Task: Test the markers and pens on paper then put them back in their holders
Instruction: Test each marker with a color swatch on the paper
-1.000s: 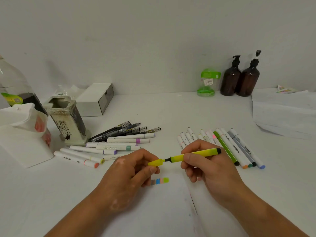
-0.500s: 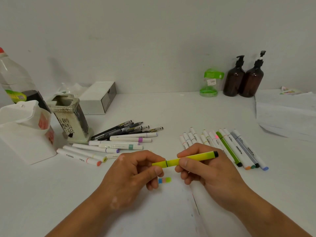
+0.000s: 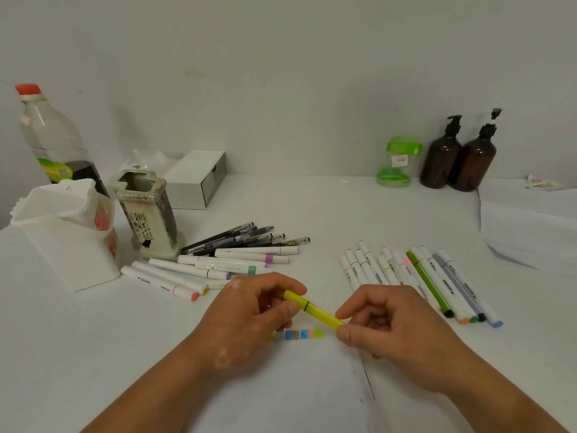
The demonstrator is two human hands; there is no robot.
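A yellow-green highlighter (image 3: 313, 311), capped, slants between both hands above the paper (image 3: 312, 385). My left hand (image 3: 249, 317) pinches its cap end; my right hand (image 3: 393, 332) grips its other end. Under it, a short row of colour test swatches (image 3: 304, 334) marks the paper. Several white markers and black pens (image 3: 231, 254) lie in a pile at left. Another row of markers (image 3: 421, 279) lies at right. A white holder (image 3: 62, 232) and a worn square ceramic holder (image 3: 148, 210) stand at far left.
A plastic bottle with a red cap (image 3: 53, 135) stands behind the holders, a white box (image 3: 199, 176) beside them. A green-lidded jar (image 3: 398, 160) and two brown pump bottles (image 3: 459, 157) line the back wall. Stacked white paper (image 3: 527, 226) lies at right.
The cap in my left hand has gone onto the highlighter's tip. The highlighter has tilted from rising rightward to sloping down to the right, and my right hand has slid to its far end.
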